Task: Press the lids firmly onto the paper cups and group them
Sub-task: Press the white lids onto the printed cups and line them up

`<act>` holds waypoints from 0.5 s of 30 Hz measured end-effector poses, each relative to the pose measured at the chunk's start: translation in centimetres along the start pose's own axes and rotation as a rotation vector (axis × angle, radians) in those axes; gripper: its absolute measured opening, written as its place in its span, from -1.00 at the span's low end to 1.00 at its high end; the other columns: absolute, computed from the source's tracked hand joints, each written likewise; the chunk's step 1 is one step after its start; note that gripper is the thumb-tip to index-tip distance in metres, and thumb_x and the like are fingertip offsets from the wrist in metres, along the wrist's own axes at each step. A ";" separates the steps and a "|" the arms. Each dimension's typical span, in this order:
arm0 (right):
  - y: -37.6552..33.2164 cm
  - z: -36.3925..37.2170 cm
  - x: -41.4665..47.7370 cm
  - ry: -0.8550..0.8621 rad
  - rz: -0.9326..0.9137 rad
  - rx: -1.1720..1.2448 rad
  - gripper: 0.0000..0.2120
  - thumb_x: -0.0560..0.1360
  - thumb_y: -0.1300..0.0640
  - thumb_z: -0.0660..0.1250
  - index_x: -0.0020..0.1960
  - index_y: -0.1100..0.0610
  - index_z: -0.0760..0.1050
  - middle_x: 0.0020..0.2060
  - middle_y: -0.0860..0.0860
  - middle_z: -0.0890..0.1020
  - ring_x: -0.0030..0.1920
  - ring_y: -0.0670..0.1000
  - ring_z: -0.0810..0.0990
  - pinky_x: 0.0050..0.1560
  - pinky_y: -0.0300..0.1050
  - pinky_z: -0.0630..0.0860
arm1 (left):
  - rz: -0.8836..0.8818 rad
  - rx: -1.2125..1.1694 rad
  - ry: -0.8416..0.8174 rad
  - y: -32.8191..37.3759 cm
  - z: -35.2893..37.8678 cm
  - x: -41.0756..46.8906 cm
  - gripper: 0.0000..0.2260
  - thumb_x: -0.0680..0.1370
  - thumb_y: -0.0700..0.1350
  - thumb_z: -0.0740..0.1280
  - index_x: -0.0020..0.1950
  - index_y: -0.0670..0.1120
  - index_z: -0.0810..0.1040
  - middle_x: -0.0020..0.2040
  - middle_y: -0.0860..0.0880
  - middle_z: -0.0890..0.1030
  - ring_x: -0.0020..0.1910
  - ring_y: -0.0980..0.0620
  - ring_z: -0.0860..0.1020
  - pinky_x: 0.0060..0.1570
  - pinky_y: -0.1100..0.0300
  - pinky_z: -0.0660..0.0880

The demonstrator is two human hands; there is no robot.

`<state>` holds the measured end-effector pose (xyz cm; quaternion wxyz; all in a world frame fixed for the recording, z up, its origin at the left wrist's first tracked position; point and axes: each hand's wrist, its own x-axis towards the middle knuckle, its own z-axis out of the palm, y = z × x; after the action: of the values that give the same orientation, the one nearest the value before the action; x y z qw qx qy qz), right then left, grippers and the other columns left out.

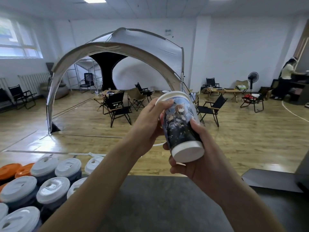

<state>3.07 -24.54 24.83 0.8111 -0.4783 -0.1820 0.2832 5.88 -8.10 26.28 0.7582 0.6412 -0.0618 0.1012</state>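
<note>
A printed paper cup (179,124) is held up in the air in front of me, tilted with its white base toward the camera. A white lid (172,96) sits on its far, upper end. My right hand (194,158) grips the cup's lower body and base. My left hand (150,121) wraps the upper part, its fingertips on the lid's rim. At the lower left stand several cups with white lids (51,190), packed close together on the dark table (158,203).
Orange lids (15,169) lie at the far left behind the lidded cups. A dark flat object (270,180) rests on the table's right side. Beyond the table are a wooden floor, a tent (117,47), folding chairs and a person (286,77) at the far right.
</note>
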 end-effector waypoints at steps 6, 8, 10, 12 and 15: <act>0.6 -1.1 0.0 0.110 -0.059 -0.240 -0.33 0.38 -0.21 0.54 0.27 0.25 0.54 -0.04 0.33 0.61 -0.28 0.13 0.64 -0.25 0.06 0.64 | -0.006 0.048 -0.005 0.5 -0.2 -0.2 -0.49 0.53 0.16 0.35 0.37 -0.11 0.48 0.21 -0.21 0.66 0.16 -0.21 0.67 0.12 -0.09 0.63; 1.0 -1.1 0.1 0.121 -0.072 -0.228 -0.34 0.33 -0.16 0.49 0.25 0.27 0.54 0.02 0.40 0.61 -0.28 0.15 0.64 -0.25 0.05 0.64 | -0.056 -0.007 -0.036 1.1 0.0 0.0 -0.37 0.52 0.26 0.29 0.38 -0.19 0.49 0.23 -0.24 0.65 0.17 -0.18 0.66 0.18 -0.08 0.60; 1.4 -0.9 0.1 0.134 -0.082 -0.240 -0.33 0.29 -0.17 0.49 0.25 0.24 0.54 0.01 0.38 0.64 -0.28 0.17 0.66 -0.22 0.06 0.64 | -0.082 -0.031 -0.022 1.2 0.2 0.2 -0.41 0.57 0.23 0.28 0.37 -0.22 0.51 0.23 -0.32 0.62 0.12 -0.18 0.65 0.14 -0.02 0.60; 1.7 -0.8 0.2 0.164 -0.100 -0.275 -0.30 0.26 -0.20 0.49 0.25 0.21 0.53 -0.04 0.31 0.67 -0.29 0.18 0.67 -0.23 0.08 0.64 | -0.093 -0.028 0.005 1.1 0.3 0.3 -0.45 0.59 0.17 0.29 0.37 -0.25 0.49 0.18 -0.33 0.62 0.07 -0.18 0.63 0.10 0.02 0.60; 1.8 -0.6 0.3 0.175 -0.109 -0.289 -0.28 0.28 -0.25 0.47 0.25 0.22 0.52 -0.04 0.32 0.66 -0.30 0.17 0.66 -0.29 0.03 0.62 | -0.085 0.006 0.027 0.9 0.2 0.6 -0.42 0.59 0.19 0.31 0.37 -0.27 0.49 0.17 -0.30 0.63 0.11 -0.25 0.64 0.21 -0.07 0.56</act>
<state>3.09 -24.05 22.99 0.7608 -0.6022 -0.1751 0.1670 6.26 -8.12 27.31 0.7606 0.6441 -0.0240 0.0779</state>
